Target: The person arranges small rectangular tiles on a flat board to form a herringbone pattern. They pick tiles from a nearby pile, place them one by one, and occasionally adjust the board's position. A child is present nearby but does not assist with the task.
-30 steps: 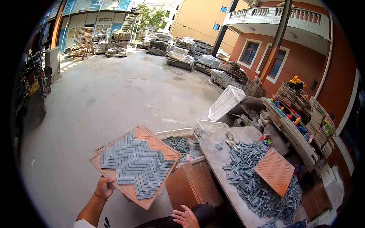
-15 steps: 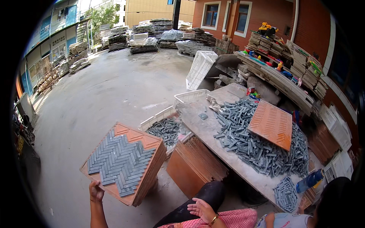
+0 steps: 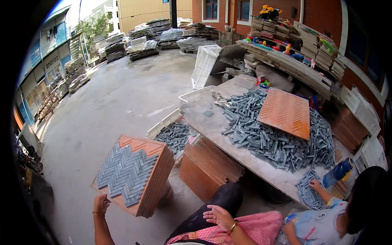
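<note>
Beside the near left corner of the top tray, my left hand (image 3: pixel 101 204) is closed with thumb and fingers together. What sits between its fingertips is too small to make out. The orange grooved tray (image 3: pixel 152 146) lies on a tall stack of similar trays. Grey-blue strip tiles (image 3: pixel 127 173) cover most of it in a herringbone pattern, leaving bare orange along the far and right edges and the near corner. Over my lap, my right hand (image 3: pixel 220 217) is open, palm up, fingers spread, with nothing in it.
A slanted table (image 3: pixel 194 112) holds a big heap of loose strip tiles (image 3: pixel 261 143) with another orange tray (image 3: pixel 286 112) on it. Tray stacks (image 3: pixel 204 165) and a white crate (image 3: pixel 165 122) of tiles stand beside it. A person (image 3: pixel 322 220) at right reaches to a small tile pile (image 3: pixel 308 188) near a blue bottle (image 3: pixel 338 172).
My view has shifted slightly to the right. My left hand has drawn a little away from the tray's corner. The other person's hand has come onto the small tile pile.
</note>
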A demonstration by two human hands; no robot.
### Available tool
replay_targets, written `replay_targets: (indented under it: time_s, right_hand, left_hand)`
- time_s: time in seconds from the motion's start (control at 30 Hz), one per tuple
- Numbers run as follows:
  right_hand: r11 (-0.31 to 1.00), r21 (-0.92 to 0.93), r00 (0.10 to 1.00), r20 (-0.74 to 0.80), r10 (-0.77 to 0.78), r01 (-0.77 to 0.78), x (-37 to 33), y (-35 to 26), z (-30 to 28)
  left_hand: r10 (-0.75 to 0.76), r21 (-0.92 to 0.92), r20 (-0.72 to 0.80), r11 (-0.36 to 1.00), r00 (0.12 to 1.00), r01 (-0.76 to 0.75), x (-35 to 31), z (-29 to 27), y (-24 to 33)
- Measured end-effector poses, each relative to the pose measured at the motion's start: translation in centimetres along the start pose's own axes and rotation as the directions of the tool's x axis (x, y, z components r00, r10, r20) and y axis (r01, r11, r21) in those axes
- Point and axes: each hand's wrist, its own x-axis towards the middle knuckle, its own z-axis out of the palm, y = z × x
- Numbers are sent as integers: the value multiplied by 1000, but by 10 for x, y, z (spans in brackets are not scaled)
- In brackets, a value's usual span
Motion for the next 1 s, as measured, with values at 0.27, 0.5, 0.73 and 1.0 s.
replay_targets:
  time_s: [0.27, 0.5, 0.73, 1.0]
  right_hand:
    - [1000, -6, 999, 13, -29, 29, -9, 2, -4]
    - [997, 37, 997, 28, -65, 64, -10, 1, -14]
    - [993, 113, 998, 53, -34, 27, -6, -1, -19]
    - [995, 56, 996, 39, -79, 76, -13, 3, -40]
  left_hand:
    - [-62, 411, -119, 905, 991, 106, -5, -9, 11]
    - [-133, 624, -140, 757, 981, 192, -9, 12, 31]
    - [591, 974, 148, 51, 793, -219, -3, 123, 65]
    - [597, 892, 421, -139, 683, -429, 40, 320, 3]
